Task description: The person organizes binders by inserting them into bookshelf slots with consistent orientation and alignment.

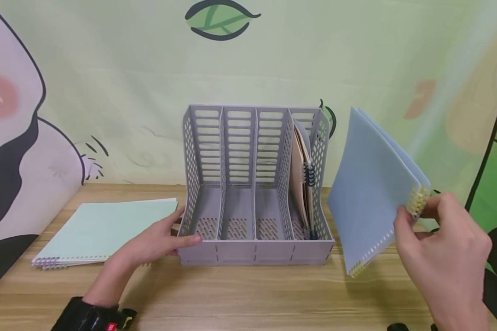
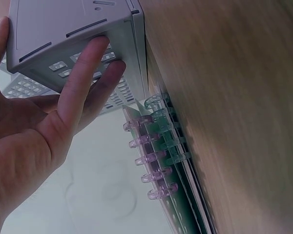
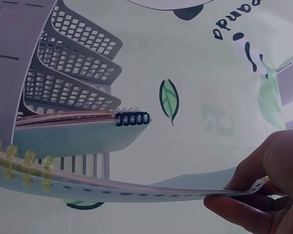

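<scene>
A grey file organizer [image 1: 255, 252] with upright dividers stands on the table. My left hand [image 1: 159, 239] rests against its left front corner, thumb along the front lip and fingers extended on the perforated side [image 2: 119, 92]. To the right, my right hand [image 1: 449, 250] pinches a light-blue notebook [image 1: 370, 193] by its bound edge, between thumb and fingers. The notebook tilts in the air beside the organizer, its yellow ring bindings [image 1: 417, 201] near my fingertips and at the lower corner. Several spiral notebooks [image 1: 298, 174] stand in the organizer's rightmost compartment, one with dark rings [image 3: 133, 118].
Left of the organizer lies a stack of pale green notebooks [image 1: 103, 230], purple and green rings [image 2: 154, 158] along its near edge. Behind the wooden table [image 1: 248, 294] hangs a printed cloth [image 1: 141, 59] with a panda and leaves.
</scene>
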Demonstrator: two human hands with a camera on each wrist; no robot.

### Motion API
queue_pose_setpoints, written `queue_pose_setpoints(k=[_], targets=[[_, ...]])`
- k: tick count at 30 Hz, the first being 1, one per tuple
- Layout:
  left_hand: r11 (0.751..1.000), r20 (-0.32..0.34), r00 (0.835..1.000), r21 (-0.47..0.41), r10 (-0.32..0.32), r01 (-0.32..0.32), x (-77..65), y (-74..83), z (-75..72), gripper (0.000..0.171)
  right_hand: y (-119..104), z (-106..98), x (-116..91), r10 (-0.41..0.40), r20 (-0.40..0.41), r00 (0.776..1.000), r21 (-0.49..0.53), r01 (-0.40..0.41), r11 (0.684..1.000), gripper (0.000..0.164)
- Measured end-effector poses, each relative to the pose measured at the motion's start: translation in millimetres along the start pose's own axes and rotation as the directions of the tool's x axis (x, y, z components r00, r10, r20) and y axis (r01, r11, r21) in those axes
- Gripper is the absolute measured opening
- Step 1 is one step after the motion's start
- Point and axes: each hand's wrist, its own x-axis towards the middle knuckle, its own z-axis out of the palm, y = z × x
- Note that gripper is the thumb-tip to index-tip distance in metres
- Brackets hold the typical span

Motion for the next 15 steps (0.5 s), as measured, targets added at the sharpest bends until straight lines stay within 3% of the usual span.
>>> queue_pose_setpoints(k=[15], targets=[[1.0, -0.011, 1.0, 0.012, -0.01, 0.011, -0.9, 0.6, -0.5, 0.104, -17.7, -11.2, -3.9, -0.037, -0.049, 0.998, 0.089, 0.041, 0.995, 0.023]])
